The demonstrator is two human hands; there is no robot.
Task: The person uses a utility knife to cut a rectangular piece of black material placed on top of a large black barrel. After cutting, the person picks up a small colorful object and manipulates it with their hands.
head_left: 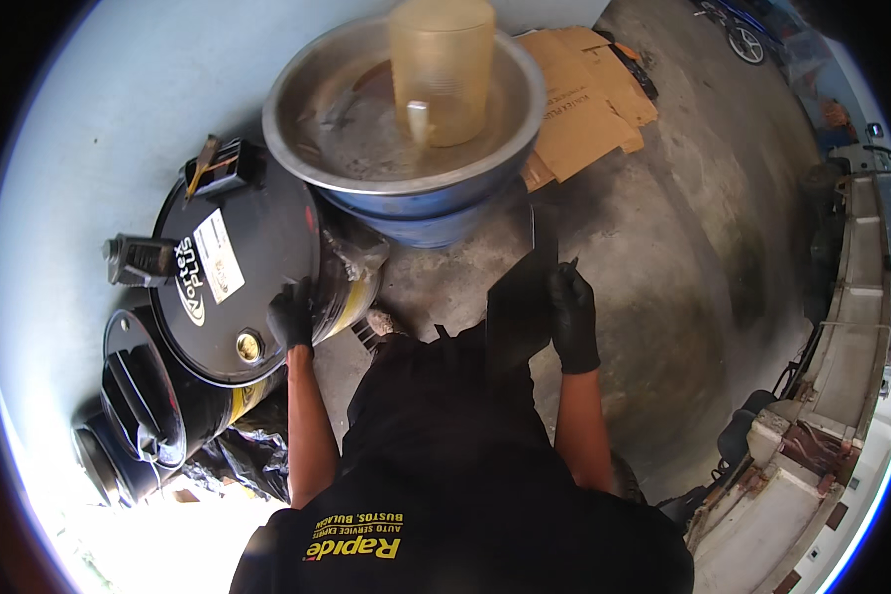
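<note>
Left hand [291, 317], gloved, grips the rim of the black drum [238, 282] at frame left, fingers curled. Right hand [572, 315] at centre pinches a dark flat panel [520, 307]; bracing on the drum should steady it.

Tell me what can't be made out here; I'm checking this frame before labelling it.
Head view only:
- Dark flat object in the right hand: too dark to identify.
- Left hand fingertips: hidden over the black drum rim.
- Blue drum: covered by the metal basin.
- Lower drums: washed out by glare.
</note>
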